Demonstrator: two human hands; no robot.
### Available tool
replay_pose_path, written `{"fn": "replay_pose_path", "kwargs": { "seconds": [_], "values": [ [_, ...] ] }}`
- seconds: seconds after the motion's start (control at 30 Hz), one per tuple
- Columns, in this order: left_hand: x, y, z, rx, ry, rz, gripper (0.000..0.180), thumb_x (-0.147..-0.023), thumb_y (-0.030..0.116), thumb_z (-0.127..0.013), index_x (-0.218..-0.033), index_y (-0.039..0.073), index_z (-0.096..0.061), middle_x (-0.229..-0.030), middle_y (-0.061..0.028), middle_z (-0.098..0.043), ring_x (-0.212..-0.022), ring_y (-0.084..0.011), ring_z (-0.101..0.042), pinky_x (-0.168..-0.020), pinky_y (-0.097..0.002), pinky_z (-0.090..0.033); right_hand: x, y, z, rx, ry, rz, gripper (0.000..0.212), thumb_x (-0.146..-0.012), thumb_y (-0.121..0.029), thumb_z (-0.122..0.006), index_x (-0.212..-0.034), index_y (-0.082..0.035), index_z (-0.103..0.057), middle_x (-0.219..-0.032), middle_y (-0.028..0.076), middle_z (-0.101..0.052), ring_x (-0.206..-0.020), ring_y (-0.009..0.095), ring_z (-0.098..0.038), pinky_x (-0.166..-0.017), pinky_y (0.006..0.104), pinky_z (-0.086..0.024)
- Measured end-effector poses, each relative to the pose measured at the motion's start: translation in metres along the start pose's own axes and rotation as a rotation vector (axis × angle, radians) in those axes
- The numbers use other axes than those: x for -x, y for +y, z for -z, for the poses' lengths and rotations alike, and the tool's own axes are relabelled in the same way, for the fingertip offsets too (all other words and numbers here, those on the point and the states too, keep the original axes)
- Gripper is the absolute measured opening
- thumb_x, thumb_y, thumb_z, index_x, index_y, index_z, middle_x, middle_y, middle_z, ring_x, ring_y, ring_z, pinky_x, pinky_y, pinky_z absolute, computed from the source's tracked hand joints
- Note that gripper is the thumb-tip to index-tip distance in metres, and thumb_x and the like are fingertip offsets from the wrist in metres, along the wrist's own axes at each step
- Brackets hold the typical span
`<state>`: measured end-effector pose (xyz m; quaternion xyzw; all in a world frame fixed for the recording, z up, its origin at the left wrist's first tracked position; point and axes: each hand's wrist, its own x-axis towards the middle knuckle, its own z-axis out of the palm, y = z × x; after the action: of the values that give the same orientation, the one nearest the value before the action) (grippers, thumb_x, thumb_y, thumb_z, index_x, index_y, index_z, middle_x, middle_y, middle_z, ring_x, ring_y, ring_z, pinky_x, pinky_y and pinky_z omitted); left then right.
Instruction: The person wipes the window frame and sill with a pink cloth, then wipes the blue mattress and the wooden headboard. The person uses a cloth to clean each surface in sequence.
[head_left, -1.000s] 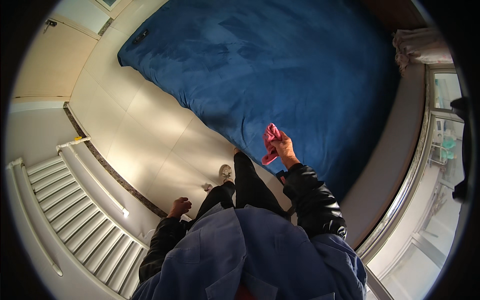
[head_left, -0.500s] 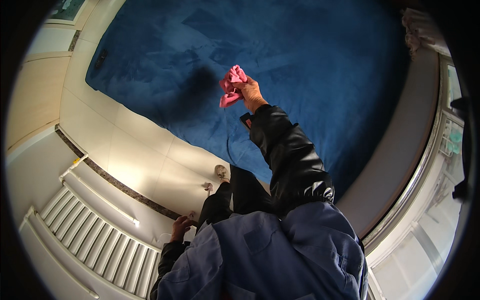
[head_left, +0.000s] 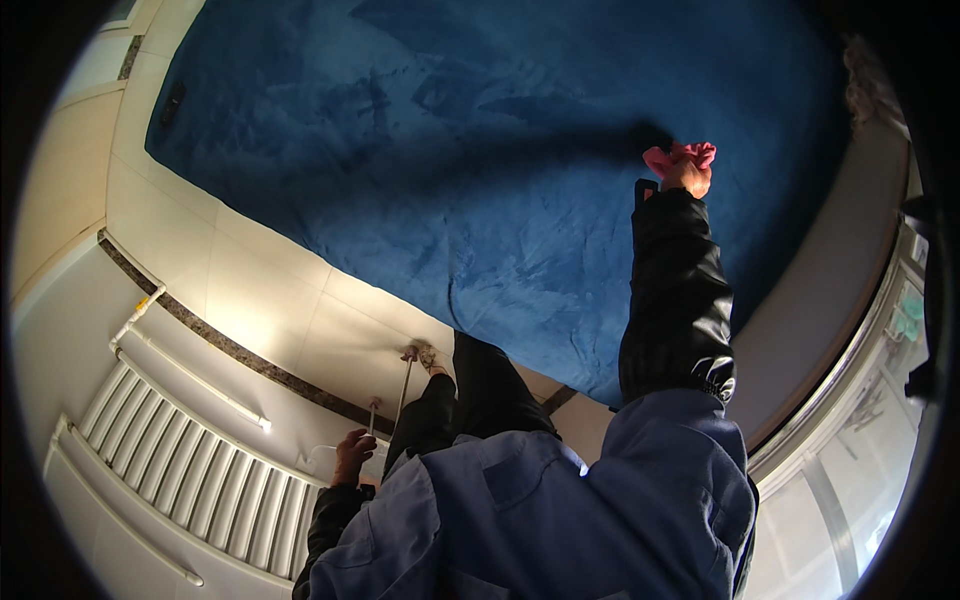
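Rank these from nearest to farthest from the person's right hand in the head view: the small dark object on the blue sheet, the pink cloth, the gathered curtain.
From the right hand:
1. Pink cloth: gripped in it.
2. Gathered curtain: upper right.
3. Small dark object: far left, on the blue sheet.

Bed (head_left: 500,270) ahead; radiator (head_left: 200,470) at left; window (head_left: 850,480) at right; cloth (head_left: 682,158) over bed's right part.

pale lit floor tiles (head_left: 255,305), white radiator (head_left: 195,472), window (head_left: 862,430) at right, perhaps a curtain (head_left: 872,88)
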<state>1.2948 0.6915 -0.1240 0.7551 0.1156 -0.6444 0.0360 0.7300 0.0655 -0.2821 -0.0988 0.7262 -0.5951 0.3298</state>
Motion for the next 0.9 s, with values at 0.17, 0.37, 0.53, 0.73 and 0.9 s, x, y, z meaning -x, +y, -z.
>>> {"fn": "replay_pose_path", "kwargs": {
  "seconds": [0.17, 0.37, 0.53, 0.73, 0.9],
  "values": [
    [0.004, 0.021, -0.006, -0.037, -0.041, -0.047, 0.046, -0.095, 0.017, -0.066, -0.136, 0.0, -0.056, -0.11, -0.0112, -0.073, -0.098, -0.0189, -0.071, -0.081, -0.0302, -0.055, 0.064, 0.036, -0.092, 0.334, -0.445, 0.268, 0.011, -0.094, -0.015, -0.07, -0.098, -0.004, -0.07, -0.074, 0.005, -0.066, -0.052, 0.015, -0.058, -0.046, 0.0287, -0.05],
    [0.018, 0.04, -0.006, 0.012, -0.002, -0.114, 0.044, -0.097, 0.018, -0.065, -0.136, 0.001, -0.057, -0.111, -0.01, -0.073, -0.101, -0.0185, -0.07, -0.083, -0.0296, -0.055, 0.161, 0.091, -0.157, 0.782, -1.119, 0.062, 0.044, -0.082, 0.001, -0.063, -0.124, -0.011, -0.072, -0.102, 0.015, -0.075, -0.098, 0.027, -0.072, -0.088, 0.0331, -0.056],
    [0.021, 0.016, -0.004, 0.078, 0.048, -0.106, 0.042, -0.097, 0.017, -0.064, -0.135, 0.001, -0.058, -0.109, -0.0091, -0.073, -0.099, -0.0181, -0.07, -0.081, -0.0296, -0.055, 0.036, 0.026, -0.104, 0.542, -0.355, 0.057, 0.031, -0.089, -0.004, -0.053, -0.116, -0.001, -0.068, -0.095, 0.007, -0.075, -0.086, 0.019, -0.071, -0.072, 0.0318, -0.057],
    [0.011, 0.015, -0.016, 0.079, 0.028, -0.06, 0.04, -0.096, 0.019, -0.065, -0.132, 0.002, -0.061, -0.107, -0.007, -0.073, -0.094, -0.0153, -0.07, -0.077, -0.0284, -0.054, 0.109, 0.072, -0.106, 0.691, -0.469, 0.232, 0.018, -0.096, -0.016, -0.058, -0.107, -0.007, -0.068, -0.107, 0.009, -0.071, -0.096, 0.025, -0.069, -0.08, 0.0337, -0.054],
    [0.018, 0.041, -0.02, 0.084, -0.012, -0.169, 0.036, -0.095, 0.021, -0.067, -0.127, 0.005, -0.063, -0.109, -0.0053, -0.073, -0.098, -0.0149, -0.068, -0.079, -0.0288, -0.052, 0.293, 0.124, -0.099, 1.031, -1.542, 0.153, 0.048, -0.087, 0.006, -0.06, -0.127, -0.018, -0.07, -0.115, 0.009, -0.066, -0.106, 0.026, -0.068, -0.086, 0.0354, -0.057]
  ]
}}
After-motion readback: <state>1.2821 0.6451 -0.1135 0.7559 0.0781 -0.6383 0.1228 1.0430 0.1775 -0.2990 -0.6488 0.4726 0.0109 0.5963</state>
